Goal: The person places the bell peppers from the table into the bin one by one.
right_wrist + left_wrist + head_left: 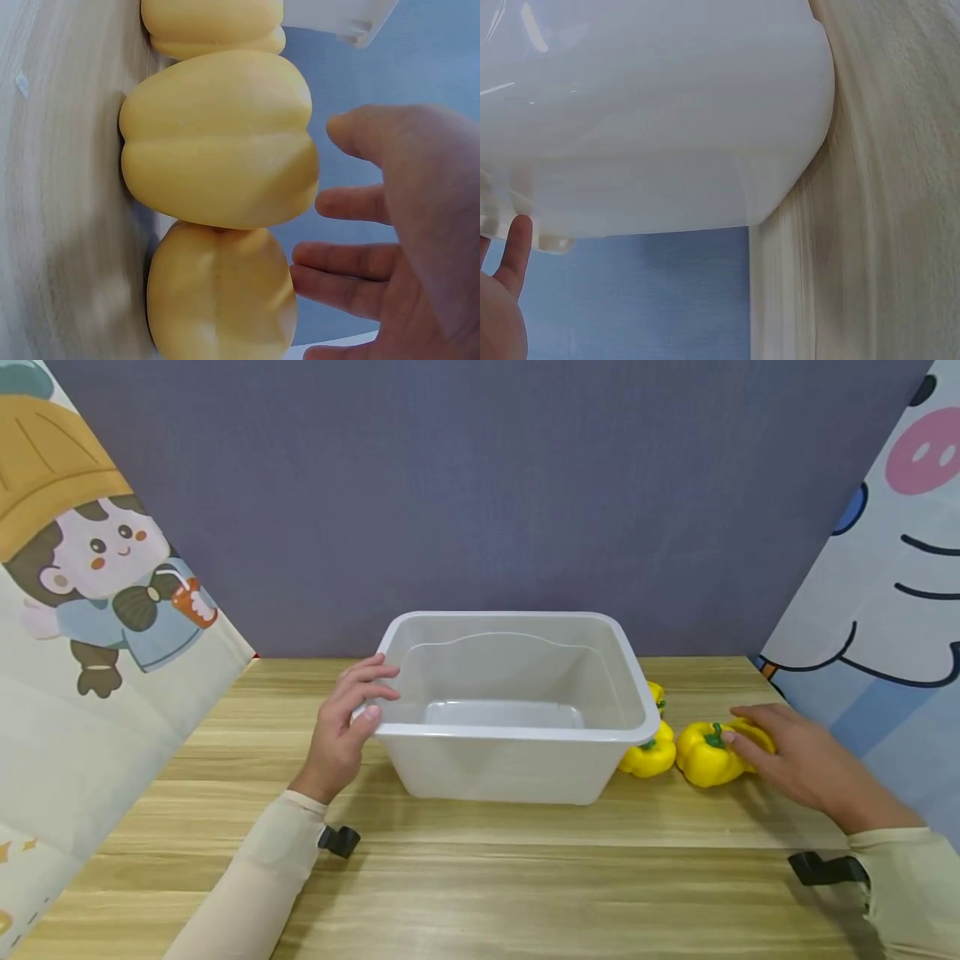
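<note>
A white plastic bin (495, 768) stands upright on the wooden table, with nothing inside. My left hand (341, 727) holds its left rim, fingertips reaching over the edge and thumb at the front corner; in the left wrist view one finger (517, 247) meets the bin's outer side below the rim. To the right, my right hand (798, 760) hovers over a yellow bell pepper (705, 764) with a green stem, its fingers spread and slightly bent. A second yellow bell pepper (217, 292) sits right behind it, partly covered by this hand. The right fingertips (330, 202) are close to both peppers.
More yellow bell peppers (651, 758) lie against the bin's right side, partly hidden by its rim. A grey-blue partition (495, 485) rises behind the table (480, 893). Cartoon-printed sheets hang at left (97, 693) and right (885, 635).
</note>
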A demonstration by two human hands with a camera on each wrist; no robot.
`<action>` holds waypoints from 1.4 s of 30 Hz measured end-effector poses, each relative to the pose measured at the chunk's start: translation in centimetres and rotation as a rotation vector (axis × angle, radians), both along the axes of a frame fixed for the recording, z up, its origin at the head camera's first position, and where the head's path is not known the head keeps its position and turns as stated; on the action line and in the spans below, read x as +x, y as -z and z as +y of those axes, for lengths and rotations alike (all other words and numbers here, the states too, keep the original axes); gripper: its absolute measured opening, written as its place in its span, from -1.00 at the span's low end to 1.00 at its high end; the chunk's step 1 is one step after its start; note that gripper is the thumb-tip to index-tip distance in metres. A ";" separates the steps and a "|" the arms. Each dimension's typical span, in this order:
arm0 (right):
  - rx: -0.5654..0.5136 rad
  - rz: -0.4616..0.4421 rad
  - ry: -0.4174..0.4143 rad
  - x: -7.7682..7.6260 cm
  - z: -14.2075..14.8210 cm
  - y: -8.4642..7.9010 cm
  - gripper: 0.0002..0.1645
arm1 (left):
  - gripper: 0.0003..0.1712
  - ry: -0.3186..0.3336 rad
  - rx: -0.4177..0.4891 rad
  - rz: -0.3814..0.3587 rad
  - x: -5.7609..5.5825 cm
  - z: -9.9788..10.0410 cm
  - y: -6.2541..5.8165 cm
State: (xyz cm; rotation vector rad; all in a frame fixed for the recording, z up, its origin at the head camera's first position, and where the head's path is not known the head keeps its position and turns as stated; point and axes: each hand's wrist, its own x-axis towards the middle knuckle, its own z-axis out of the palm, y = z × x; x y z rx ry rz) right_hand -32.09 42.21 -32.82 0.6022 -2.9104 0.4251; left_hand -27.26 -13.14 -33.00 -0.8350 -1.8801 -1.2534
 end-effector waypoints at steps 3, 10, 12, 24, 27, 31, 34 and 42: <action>-0.002 0.009 0.015 1.1 -0.1 0.0 -0.29 | -0.70 0.016 0.002 0.003 0.5 -0.4 -0.1; -0.029 0.020 0.063 3.9 -0.4 0.1 -0.31 | -0.70 0.048 0.013 0.007 1.6 -1.2 0.0; -0.033 0.009 0.088 4.7 -0.5 0.2 -0.28 | -0.70 0.058 0.017 0.003 1.8 -1.4 0.1; -0.069 0.046 0.136 7.2 -0.2 1.2 -0.36 | -0.70 0.081 0.017 0.004 2.5 -2.1 0.3; -0.064 0.040 0.158 7.7 -0.2 1.3 -0.35 | -0.70 0.087 0.023 0.002 2.8 -2.4 0.4; -0.052 0.031 0.206 7.6 0.3 1.5 -0.28 | -0.69 0.088 0.026 0.004 2.8 -2.4 0.4; -0.049 0.020 0.239 7.5 0.7 1.7 -0.21 | -0.69 0.085 0.026 0.007 2.9 -2.4 0.4; -0.106 -0.041 0.281 7.5 1.8 2.1 -0.12 | -0.70 0.090 0.027 0.007 2.8 -2.4 0.5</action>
